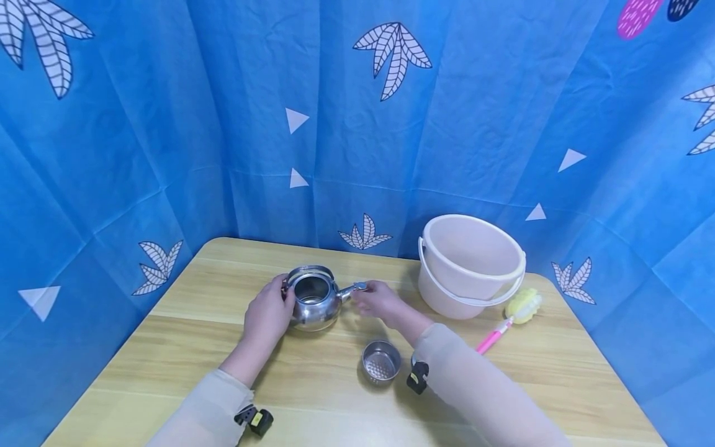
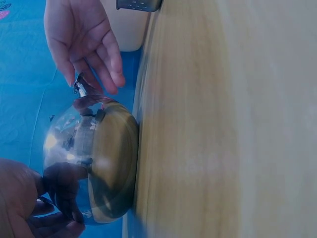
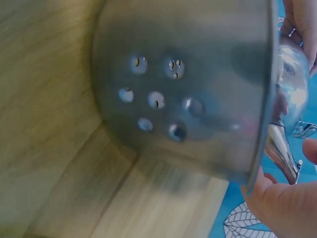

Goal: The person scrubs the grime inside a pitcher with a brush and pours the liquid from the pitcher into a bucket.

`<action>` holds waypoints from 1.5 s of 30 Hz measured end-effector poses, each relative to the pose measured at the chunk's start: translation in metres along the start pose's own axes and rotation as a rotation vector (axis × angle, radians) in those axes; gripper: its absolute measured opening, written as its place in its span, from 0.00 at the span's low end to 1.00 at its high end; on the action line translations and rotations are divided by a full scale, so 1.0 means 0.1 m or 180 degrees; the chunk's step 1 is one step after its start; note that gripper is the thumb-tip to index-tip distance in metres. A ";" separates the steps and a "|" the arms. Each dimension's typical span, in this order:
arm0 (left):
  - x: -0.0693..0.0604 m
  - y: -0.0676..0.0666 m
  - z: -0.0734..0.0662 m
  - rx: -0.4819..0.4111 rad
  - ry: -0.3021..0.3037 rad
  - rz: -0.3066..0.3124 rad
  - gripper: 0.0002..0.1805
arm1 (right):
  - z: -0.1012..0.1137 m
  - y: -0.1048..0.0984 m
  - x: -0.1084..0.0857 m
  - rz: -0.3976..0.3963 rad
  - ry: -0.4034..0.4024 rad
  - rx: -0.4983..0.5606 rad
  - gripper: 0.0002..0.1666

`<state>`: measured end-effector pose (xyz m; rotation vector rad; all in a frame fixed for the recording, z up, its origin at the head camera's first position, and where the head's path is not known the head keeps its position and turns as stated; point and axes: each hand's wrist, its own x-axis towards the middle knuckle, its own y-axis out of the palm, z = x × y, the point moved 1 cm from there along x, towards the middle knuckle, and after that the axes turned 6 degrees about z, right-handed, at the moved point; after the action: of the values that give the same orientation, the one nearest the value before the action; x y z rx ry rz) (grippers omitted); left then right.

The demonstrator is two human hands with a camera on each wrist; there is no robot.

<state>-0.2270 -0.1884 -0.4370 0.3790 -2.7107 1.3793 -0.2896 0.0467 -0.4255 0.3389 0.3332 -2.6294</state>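
A small shiny steel teapot (image 1: pixel 315 318) stands upright and lidless on the wooden table, its handle lowered around the rim. My left hand (image 1: pixel 265 313) grips it at the left side, by the handle's base; in the left wrist view, thumb and fingers (image 2: pixel 54 228) close around that edge. To the right, the spout (image 3: pixel 281 148) points toward my right hand (image 1: pixel 380 302), whose fairly straight fingers hover about its capped tip. Thumb and fingers there are parted, without a visible pinch. Nearer me sits a perforated steel strainer cup (image 1: pixel 381 362), large in the right wrist view.
A pale bucket (image 1: pixel 475 279) with its handle down stands at the back right. Beside it lies a brush with a yellow sponge head (image 1: pixel 523 305) and a pink handle (image 1: pixel 491 339), partly hidden by my right sleeve. Blue patterned curtains (image 1: pixel 368 136) surround the table (image 1: pixel 223 273).
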 end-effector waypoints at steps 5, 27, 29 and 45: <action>0.00 0.00 0.00 0.0008 0.0001 -0.0008 0.25 | -0.03 0.00 0.03 0.0090 0.0044 0.0081 0.23; 0.00 0.02 0.02 0.0028 0.0053 -0.0068 0.24 | -0.02 0.05 0.16 0.0370 0.0346 0.1028 0.24; 0.00 0.02 0.02 0.0023 0.0061 -0.0078 0.24 | -0.02 0.07 0.17 0.0366 0.0358 0.1072 0.23; 0.01 -0.02 -0.01 -0.0114 0.0027 0.0024 0.24 | 0.00 0.13 0.21 0.0257 0.0502 0.1250 0.16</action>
<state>-0.2272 -0.1890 -0.4349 0.3598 -2.7286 1.3292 -0.3014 0.0271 -0.4343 0.6750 -0.1503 -2.5821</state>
